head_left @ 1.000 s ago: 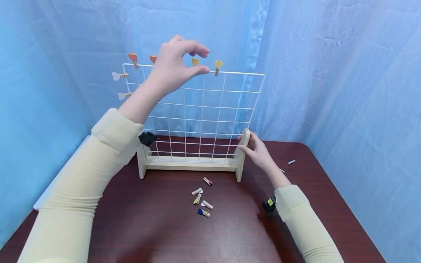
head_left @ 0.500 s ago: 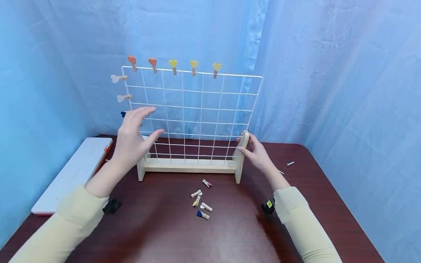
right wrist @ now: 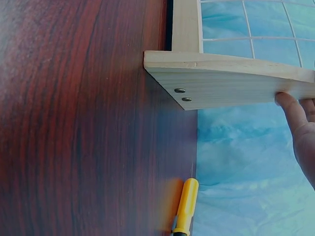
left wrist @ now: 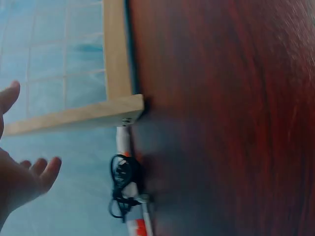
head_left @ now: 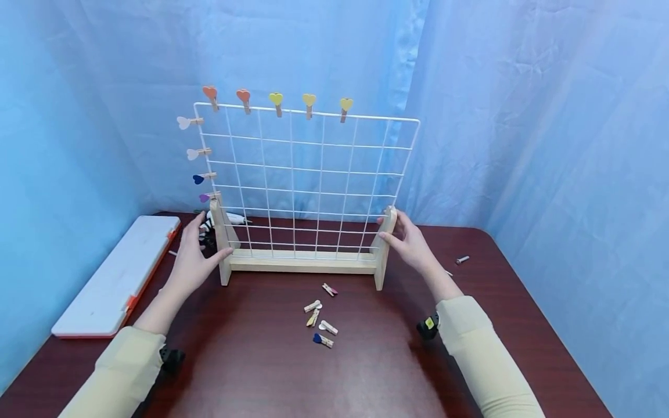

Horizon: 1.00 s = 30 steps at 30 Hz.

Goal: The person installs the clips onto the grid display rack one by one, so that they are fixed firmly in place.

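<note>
A white wire grid [head_left: 291,169] stands upright in a wooden base [head_left: 303,269]. Heart-topped clothespins, orange and yellow, are clipped along its top edge; white, blue and purple ones line its left side. My left hand [head_left: 190,255] is beside the left wooden post [head_left: 222,249], thumb and fingers spread; in the left wrist view that hand [left wrist: 24,182] looks apart from the wood. My right hand [head_left: 413,241] grips the right wooden post [head_left: 387,247], thumb in front and fingertips showing behind. In the right wrist view a fingertip presses the post's outer face [right wrist: 236,86].
Several loose clothespins, including a blue one [head_left: 323,341], lie in front of the base. At the left lies a white case [head_left: 117,278] with orange latches. A white tool [head_left: 233,219] with a black cord [left wrist: 125,174] is behind the left post. A yellow-handled tool [right wrist: 188,201] lies at the right.
My left hand has come down from the grid's top edge to the left post, its fingers staying spread. The right hand stays on the right post.
</note>
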Each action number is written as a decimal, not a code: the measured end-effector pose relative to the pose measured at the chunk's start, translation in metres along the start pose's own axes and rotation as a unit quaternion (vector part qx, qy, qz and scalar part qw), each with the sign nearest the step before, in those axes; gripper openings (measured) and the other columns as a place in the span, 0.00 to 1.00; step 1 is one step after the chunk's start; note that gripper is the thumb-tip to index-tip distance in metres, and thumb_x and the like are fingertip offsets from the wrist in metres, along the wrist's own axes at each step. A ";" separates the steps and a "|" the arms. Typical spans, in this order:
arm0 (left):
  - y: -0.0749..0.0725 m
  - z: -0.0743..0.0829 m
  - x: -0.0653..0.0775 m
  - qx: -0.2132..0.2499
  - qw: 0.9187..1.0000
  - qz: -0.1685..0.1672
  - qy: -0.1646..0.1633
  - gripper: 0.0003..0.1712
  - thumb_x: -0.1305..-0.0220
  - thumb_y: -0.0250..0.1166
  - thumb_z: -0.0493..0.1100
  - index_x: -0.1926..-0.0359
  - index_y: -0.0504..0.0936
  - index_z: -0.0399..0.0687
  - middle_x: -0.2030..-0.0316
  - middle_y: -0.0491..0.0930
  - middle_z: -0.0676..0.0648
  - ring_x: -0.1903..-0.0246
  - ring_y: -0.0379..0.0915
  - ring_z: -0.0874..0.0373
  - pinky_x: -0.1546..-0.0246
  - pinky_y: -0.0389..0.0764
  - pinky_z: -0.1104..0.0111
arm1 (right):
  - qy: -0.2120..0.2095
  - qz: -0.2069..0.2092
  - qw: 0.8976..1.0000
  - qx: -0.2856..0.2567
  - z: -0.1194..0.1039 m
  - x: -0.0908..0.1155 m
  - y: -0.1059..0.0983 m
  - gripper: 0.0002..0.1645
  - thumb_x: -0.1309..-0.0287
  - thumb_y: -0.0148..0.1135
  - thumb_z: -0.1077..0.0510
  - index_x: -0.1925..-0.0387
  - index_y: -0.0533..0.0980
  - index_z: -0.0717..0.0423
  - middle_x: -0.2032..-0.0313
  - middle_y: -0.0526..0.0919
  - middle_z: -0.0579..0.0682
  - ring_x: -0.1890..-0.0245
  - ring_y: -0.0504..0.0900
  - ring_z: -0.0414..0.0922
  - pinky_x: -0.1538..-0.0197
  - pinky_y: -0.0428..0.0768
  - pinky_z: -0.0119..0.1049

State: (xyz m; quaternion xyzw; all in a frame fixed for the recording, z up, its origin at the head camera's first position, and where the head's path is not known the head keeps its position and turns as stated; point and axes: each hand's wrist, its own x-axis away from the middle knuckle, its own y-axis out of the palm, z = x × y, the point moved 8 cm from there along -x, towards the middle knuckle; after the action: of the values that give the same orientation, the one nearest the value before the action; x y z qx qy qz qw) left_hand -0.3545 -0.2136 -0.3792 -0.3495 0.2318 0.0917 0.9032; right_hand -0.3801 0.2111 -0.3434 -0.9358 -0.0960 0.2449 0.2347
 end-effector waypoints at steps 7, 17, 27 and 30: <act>0.020 -0.022 -0.014 0.102 0.990 -0.096 -0.018 0.51 0.45 0.63 0.46 0.31 0.36 0.59 0.35 0.49 0.37 0.41 0.55 0.36 0.52 0.67 0.44 | 0.007 0.003 1.000 -0.005 0.005 0.001 -0.001 0.30 0.44 0.56 0.64 0.40 0.59 0.55 0.50 0.74 0.58 0.48 0.72 0.56 0.51 0.72 0.51; 0.022 -0.028 -0.026 0.161 0.975 -0.143 -0.046 0.41 0.39 0.55 0.41 0.31 0.42 0.58 0.34 0.49 0.39 0.40 0.54 0.35 0.49 0.65 0.46 | 0.001 0.008 1.000 0.004 0.031 -0.001 0.000 0.31 0.43 0.57 0.58 0.39 0.58 0.48 0.49 0.73 0.60 0.48 0.73 0.51 0.52 0.75 0.43; 0.020 -0.027 -0.024 0.116 0.982 -0.145 -0.038 0.43 0.40 0.57 0.40 0.31 0.42 0.52 0.35 0.50 0.37 0.43 0.59 0.34 0.53 0.69 0.47 | 0.009 0.007 1.000 -0.013 0.013 0.001 0.000 0.31 0.44 0.56 0.63 0.39 0.58 0.52 0.49 0.73 0.60 0.46 0.71 0.53 0.50 0.73 0.46; 0.020 -0.028 -0.027 0.114 0.983 -0.144 -0.030 0.42 0.41 0.58 0.40 0.31 0.43 0.50 0.36 0.51 0.36 0.45 0.60 0.33 0.54 0.70 0.46 | 0.012 0.006 1.000 -0.010 0.004 0.000 0.000 0.32 0.44 0.56 0.64 0.39 0.58 0.56 0.49 0.73 0.59 0.46 0.71 0.54 0.50 0.72 0.49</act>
State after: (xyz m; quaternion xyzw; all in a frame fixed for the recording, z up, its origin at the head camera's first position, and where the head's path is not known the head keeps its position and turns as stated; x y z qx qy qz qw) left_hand -0.3944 -0.2175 -0.3959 -0.2711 0.1607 -0.0559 0.9474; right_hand -0.3819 0.2130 -0.3465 -0.9416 -0.0905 0.2338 0.2249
